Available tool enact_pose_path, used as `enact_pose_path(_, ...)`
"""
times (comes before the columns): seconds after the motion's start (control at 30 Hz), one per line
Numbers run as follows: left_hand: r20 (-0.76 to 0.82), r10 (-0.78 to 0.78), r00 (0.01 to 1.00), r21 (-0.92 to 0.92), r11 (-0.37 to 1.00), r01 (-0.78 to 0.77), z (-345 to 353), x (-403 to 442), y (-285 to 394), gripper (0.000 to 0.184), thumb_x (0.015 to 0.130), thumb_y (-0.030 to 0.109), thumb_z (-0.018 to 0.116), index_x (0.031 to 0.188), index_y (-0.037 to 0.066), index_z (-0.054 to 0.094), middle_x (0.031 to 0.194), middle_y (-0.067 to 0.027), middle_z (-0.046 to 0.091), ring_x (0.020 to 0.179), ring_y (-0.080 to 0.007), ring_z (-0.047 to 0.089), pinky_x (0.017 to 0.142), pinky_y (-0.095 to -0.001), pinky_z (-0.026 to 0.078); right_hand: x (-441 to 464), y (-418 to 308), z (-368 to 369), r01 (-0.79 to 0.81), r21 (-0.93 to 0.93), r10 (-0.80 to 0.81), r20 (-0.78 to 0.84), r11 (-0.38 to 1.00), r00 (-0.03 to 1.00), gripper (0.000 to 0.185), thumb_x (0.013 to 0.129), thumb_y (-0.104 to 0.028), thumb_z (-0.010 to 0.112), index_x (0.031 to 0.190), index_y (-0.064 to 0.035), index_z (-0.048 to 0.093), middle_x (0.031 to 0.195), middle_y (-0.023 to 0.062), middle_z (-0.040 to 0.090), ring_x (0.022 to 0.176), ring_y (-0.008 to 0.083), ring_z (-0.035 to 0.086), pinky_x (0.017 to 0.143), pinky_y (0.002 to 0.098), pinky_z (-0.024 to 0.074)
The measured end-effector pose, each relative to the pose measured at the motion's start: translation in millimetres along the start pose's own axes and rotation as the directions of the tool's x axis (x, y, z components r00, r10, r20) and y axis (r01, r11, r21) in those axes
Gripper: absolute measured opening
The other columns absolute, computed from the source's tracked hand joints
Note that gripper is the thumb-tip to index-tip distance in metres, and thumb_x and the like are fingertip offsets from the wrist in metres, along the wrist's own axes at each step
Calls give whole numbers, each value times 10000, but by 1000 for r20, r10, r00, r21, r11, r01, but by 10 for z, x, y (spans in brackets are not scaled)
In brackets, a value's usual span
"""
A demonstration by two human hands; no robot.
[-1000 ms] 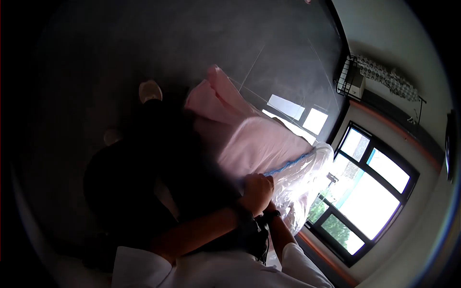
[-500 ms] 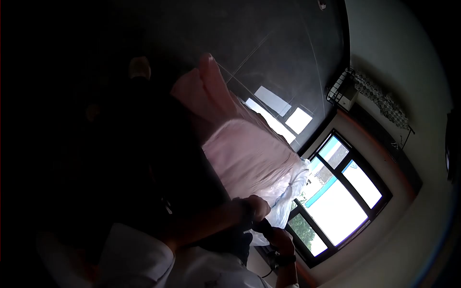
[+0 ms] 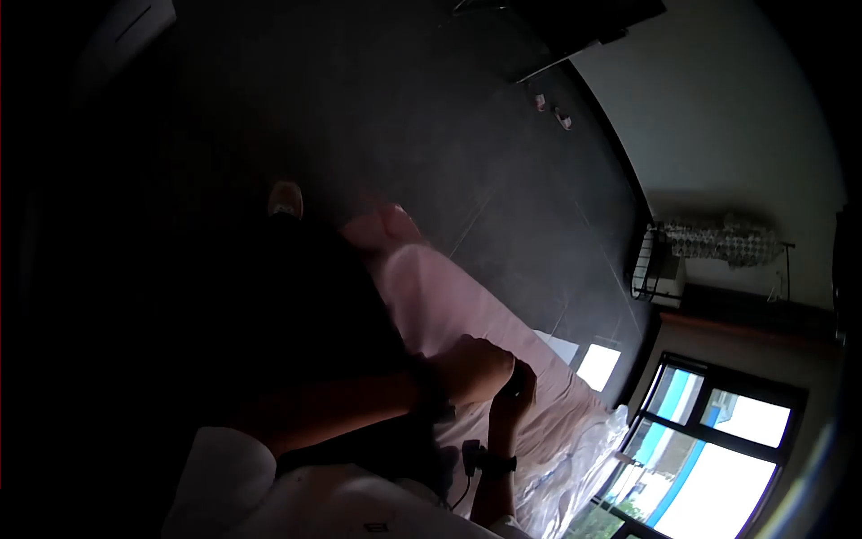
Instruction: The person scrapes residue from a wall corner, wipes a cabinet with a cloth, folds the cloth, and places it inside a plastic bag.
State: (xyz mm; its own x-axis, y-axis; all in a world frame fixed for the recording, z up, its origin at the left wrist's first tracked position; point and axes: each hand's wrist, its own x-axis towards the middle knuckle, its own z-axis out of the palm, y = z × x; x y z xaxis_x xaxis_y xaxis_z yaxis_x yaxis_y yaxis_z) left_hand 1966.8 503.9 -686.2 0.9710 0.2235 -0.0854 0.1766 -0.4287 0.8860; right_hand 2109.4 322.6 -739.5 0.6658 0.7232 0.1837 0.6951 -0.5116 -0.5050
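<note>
Left hand now nearer right hand, grips unclear, over pink cloth; shirt mark illegible

Cannot make out the fingers of the left hand, sunk in shadow, or those of the right hand, partly covered by it; cannot tell gripping from touching. Cannot follow the pink cloth behind the right forearm, or through its blurred stretch beside the dark clothing. Cannot see the rest of the window or clear plastic, both cut by the lower edge, or identify the tiny objects on the floor.
</note>
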Motion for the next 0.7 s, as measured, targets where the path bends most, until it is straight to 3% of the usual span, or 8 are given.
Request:
enact_pose_path(0.03,-27,4,1000,-15,1000,-5,-65,-108,117,207,832,151,581,917,-35,608,851,-212,659,766,-329,658,691,-396,515,-90,6,20,-70,22,70,-9,997,997,408,717,4,681,1113,-19,583,1015,159,641,945,331,615,813,393,503)
enact_pose_path(0.17,32,86,996,-189,979,-78,-181,-545,595,244,886,191,602,997,-13,529,824,-178,643,725,-316,633,661,-378,484,-248,-267,92,-56,278,42,55,959,998,337,824,-93,580,1155,-38,559,1069,174,620,1005,354,580,862,406,465)
enact_pose_path(0.33,-129,161,978,-286,939,-193,202,-580,646,216,920,198,588,935,2,496,767,-31,549,680,-106,503,629,-266,433,-257,-431,-15,-26,322,28,-1,946,1000,230,848,-143,507,1033,-41,597,1021,153,627,975,335,576,830,400,464)
enact_pose_path(0.4,-110,51,993,-367,926,-88,382,-586,744,216,928,219,593,932,20,511,794,8,524,711,-72,460,648,-234,416,-305,-312,-89,-153,547,208,-38,823,977,244,872,-139,488,1066,-42,601,1005,139,625,961,290,582,831,379,464)
enact_pose_path(0.43,-95,-4,995,-481,875,-43,505,-595,756,216,931,230,597,933,27,523,808,11,530,714,-68,464,652,-231,416,-308,42,90,-176,900,385,10,398,923,261,887,-122,487,1107,-39,601,1008,125,620,958,252,581,850,355,453)
enact_pose_path(0.47,-81,-61,995,-590,807,2,628,-605,753,216,934,241,600,935,35,534,822,13,536,717,-63,469,655,-227,416,-314,119,30,-75,622,283,-242,779,928,281,891,-110,498,1146,-33,589,1027,127,614,999,250,575,881,348,440)
enact_pose_path(0.5,-86,-79,993,-620,784,9,742,-606,751,233,936,268,602,935,41,549,835,15,538,741,-60,469,668,-227,414,-286,164,-116,-87,472,265,-325,877,908,304,885,-98,511,1176,-27,563,1059,133,601,1050,262,559,918,350,424)
enact_pose_path(0.7,-127,-227,966,-792,610,39,1290,-542,200,251,940,288,587,976,41,555,870,9,540,814,-69,509,725,-235,441,-207,499,129,-29,334,144,-323,942,935,334,938,-103,412,1247,-18,509,1243,175,526,1189,302,491,1047,377,341)
